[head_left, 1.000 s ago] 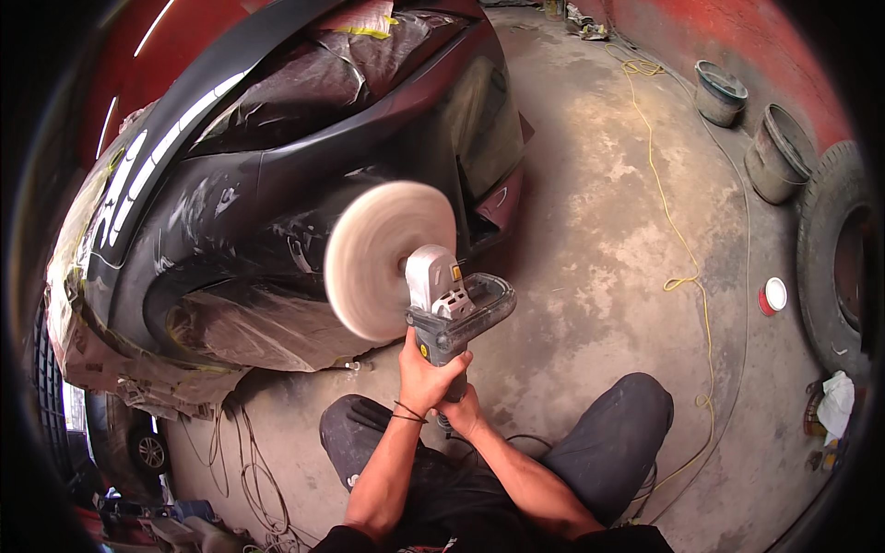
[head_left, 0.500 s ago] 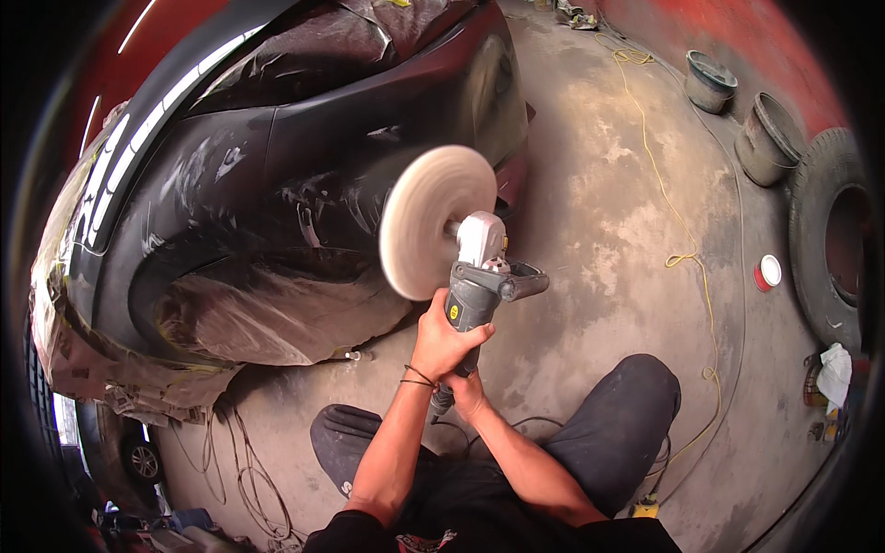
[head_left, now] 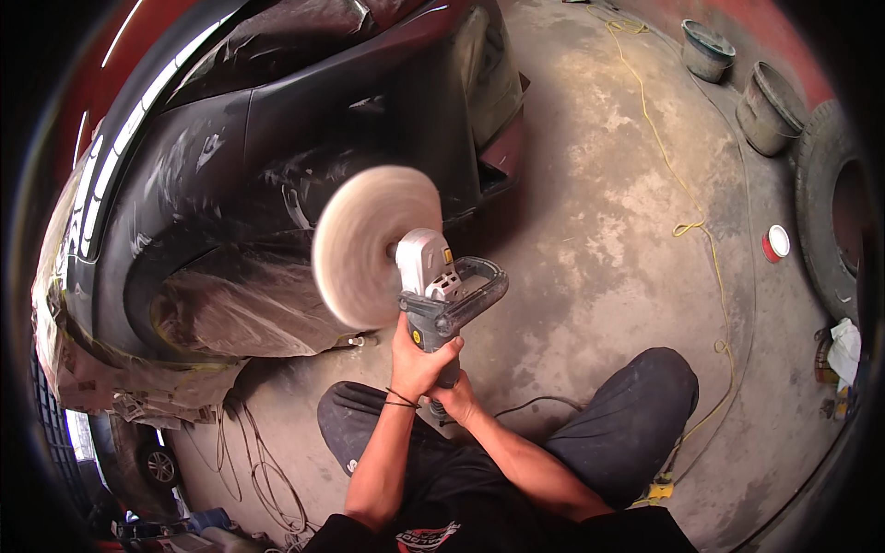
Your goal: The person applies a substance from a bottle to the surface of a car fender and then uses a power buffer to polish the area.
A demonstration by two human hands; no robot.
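Observation:
A grey and black polishing machine [head_left: 427,267] is held upright before me, its large cream pad [head_left: 373,244] blurred as if spinning. My left hand [head_left: 419,361] wraps round the machine's body just below its D-shaped handle [head_left: 484,290]. Lower down, my right hand [head_left: 454,398] closes on the grip's rear end, partly hidden behind the left. Behind the pad is the dark car panel [head_left: 212,152], streaked with whitish smears. Whether the pad touches the panel I cannot tell. Plastic film [head_left: 249,309] covers the wheel area beneath it.
On the right, two dark buckets [head_left: 772,111] and a big tyre [head_left: 834,212] stand along the red wall. A red and white tub [head_left: 776,243] sits near the tyre. One yellow cord [head_left: 659,152] runs along the floor. Looped cables [head_left: 263,470] lie at lower left.
The polishing machine, with both hands on it, has shifted left and slightly down in view. Its D-shaped handle shows more fully, and the whole view has tilted a little.

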